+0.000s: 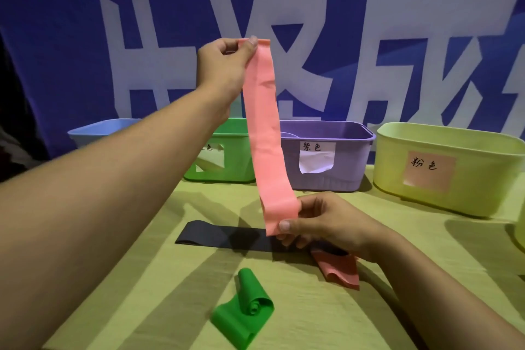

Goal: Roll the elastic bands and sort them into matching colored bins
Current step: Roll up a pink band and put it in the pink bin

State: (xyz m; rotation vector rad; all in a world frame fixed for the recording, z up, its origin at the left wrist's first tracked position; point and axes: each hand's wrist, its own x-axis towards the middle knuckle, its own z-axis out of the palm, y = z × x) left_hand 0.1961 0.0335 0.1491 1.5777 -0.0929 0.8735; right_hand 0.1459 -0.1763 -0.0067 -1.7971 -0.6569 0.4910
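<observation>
While the left hand (227,57) is pinching the top end of a pink elastic band (265,133) between thumb and fingers, raised well above the surface (159,270), the band is hanging down in a flat, slightly creased strip toward the right hand (318,221). Behind the left forearm a pale blue bin (93,129) and a green bin (227,156) are standing, partly hidden. Below and nearer than the left hand, a green elastic band (244,310) is lying half rolled on the surface, its coil looking loose.

Just under the right hand a black elastic band (224,237) is lying flat, stretching away to that hand's left. The right hand is pinching the pink band's lower end, thumb on the near face and fingers curled behind. Beyond it a purple bin (326,153) is standing, and further right a yellow-green bin (454,167) carrying a pink label (429,172), which looks like the pink band's destination. Below the right wrist a second pink band (338,270) is lying crumpled, touching the black one.

The held band is looking thin, light and limp, drooping rather than holding shape, and probably a little grippy. Rolling should likely start from one short end, with a pinch across the full width so the coil stays even; a slack roll is apt to spring open.
</observation>
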